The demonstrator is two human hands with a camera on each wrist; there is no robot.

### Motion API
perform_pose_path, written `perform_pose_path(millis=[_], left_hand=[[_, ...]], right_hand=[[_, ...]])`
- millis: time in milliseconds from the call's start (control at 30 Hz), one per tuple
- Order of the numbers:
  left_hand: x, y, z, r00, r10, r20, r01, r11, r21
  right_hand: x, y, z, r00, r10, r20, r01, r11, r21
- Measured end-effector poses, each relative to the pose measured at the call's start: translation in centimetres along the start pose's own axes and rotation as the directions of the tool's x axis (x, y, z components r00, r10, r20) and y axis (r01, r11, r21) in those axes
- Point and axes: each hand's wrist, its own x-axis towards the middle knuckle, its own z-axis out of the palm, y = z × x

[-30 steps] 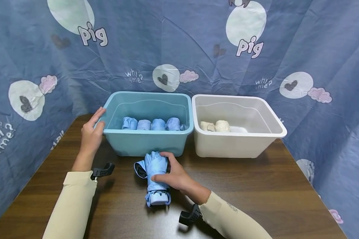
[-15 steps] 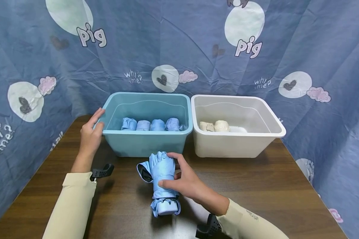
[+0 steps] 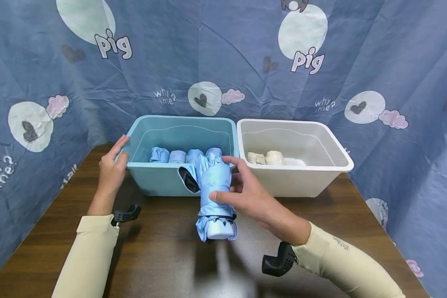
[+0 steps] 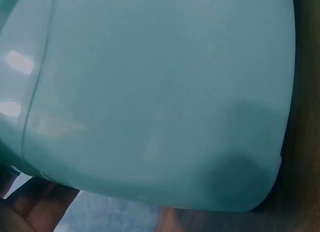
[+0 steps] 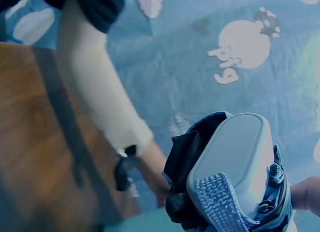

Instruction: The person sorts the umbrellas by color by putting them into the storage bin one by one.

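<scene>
My right hand grips a folded light-blue umbrella, thumb on its near side and fingers along the right. The umbrella hangs above the table, overlapping the teal bin's front wall in the head view; a loose flap shows dark lining. Its pale handle end and woven strap face the right wrist camera. With my left hand I hold the left rim of the teal bin. Several rolled blue umbrellas stand in a row inside it. The left wrist view is mostly bin wall.
A white bin stands right beside the teal one, with two cream rolled bundles at its left. Both sit at the back of a brown wooden table. A blue printed curtain hangs behind.
My right hand has lifted the umbrella off the table and carried it right, then up toward the bin's front rim. The left hand stays at the teal bin's rim.
</scene>
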Motion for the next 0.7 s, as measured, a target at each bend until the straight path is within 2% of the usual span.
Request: perform_pose_path(millis=[167,367,533,700], left_hand=[[0.0,-0.1,0.1,1.000,0.012,-0.008,-0.012,1.000,-0.006],[0.1,-0.1,0.2,1.000,-0.002,-0.005,0.002,1.000,-0.004],[0.1,-0.2,0.3,1.000,0.001,-0.004,-0.001,1.000,0.009],[0.0,-0.1,0.2,1.000,0.001,-0.013,0.000,1.000,0.017]], right_hand=[[1.9,-2.3,-1.4,0.999,0.001,-0.047,-0.001,1.000,0.009],[5.3,-4.1,-2.5,0.994,0.024,-0.106,-0.019,0.999,0.049],[8.6,-4.1,-2.8,0.984,0.050,-0.171,-0.044,0.998,0.034],[12.5,-3.0,-2.6,0.974,0.034,-0.224,-0.018,0.997,0.076]])
